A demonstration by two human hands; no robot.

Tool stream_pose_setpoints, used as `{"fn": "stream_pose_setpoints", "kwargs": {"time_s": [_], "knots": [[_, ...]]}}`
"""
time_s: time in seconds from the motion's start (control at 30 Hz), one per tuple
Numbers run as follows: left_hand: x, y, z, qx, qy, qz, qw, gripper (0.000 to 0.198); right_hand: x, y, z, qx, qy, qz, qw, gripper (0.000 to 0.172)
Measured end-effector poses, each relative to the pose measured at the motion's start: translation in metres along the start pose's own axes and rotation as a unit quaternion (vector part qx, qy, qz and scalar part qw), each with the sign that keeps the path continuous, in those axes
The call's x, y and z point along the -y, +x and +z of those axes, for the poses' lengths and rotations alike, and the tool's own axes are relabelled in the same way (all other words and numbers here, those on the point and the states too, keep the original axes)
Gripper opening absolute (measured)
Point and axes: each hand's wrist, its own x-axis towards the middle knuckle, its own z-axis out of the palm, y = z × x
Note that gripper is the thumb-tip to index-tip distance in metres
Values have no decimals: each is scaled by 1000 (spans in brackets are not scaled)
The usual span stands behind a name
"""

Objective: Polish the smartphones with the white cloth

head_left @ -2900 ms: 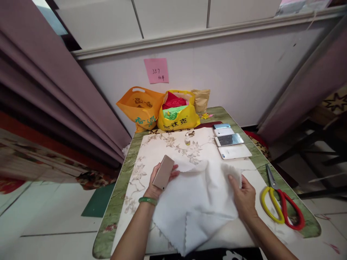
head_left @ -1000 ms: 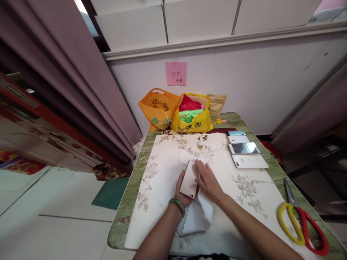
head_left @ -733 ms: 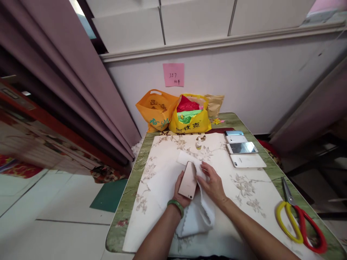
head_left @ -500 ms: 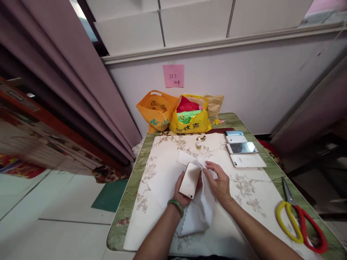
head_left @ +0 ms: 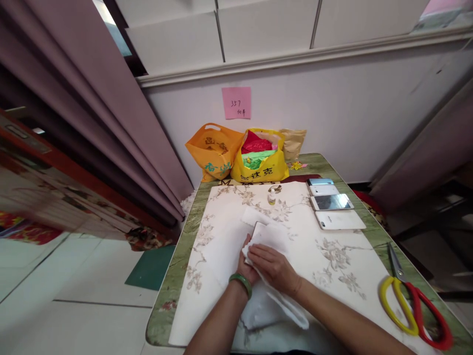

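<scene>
Low over the middle of the table, my left hand is wrapped round a phone, with a green bangle on that wrist. A white cloth lies over the phone's back, so only a thin edge of it shows. From the right, my right hand presses the cloth onto the phone with its fingers laid flat together. The cloth's loose end hangs below both hands. Beyond them stands a small clear bottle with a little yellow at its base.
Several phones lie in a row at the right. Scissors with yellow and red handles rest near the right edge. At the back stand an orange bag and a yellow bag stuffed with cloth. A flowered sheet covers the table.
My right hand has moved left and brought the cloth over the phone's back, which was bare before. My left hand still holds the phone in about the same place.
</scene>
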Motion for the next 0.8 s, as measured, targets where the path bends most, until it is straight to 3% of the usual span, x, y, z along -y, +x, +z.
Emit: {"fn": "stream_pose_setpoints", "kwargs": {"time_s": [0.1, 0.27, 0.33, 0.5, 0.6, 0.7, 0.8], "knots": [[0, 1, 0, 13, 27, -22, 999, 33, -11, 0, -2, 25, 18, -13, 999, 38], [5, 0, 12, 18, 16, 46, 999, 27, -48, 16, -8, -64, -58, 137, 987, 33], [6, -2, 15, 11, 25, 49, 998, 30, -52, 15, -10, -78, -88, 162, 980, 34], [2, -4, 3, -12, 48, 62, 997, 38, -13, -14, -8, -1, -82, 13, 997, 41], [0, -2, -6, -25, 79, 113, 990, 37, 2, -19, -5, 56, -47, -47, 996, 40], [2, -2, -1, -18, 65, 84, 994, 35, -15, -3, -6, 57, -40, -7, 998, 39], [6, -1, 13, 1, 44, 50, 998, 34, -42, 14, -8, -4, -86, 94, 992, 40]]}}
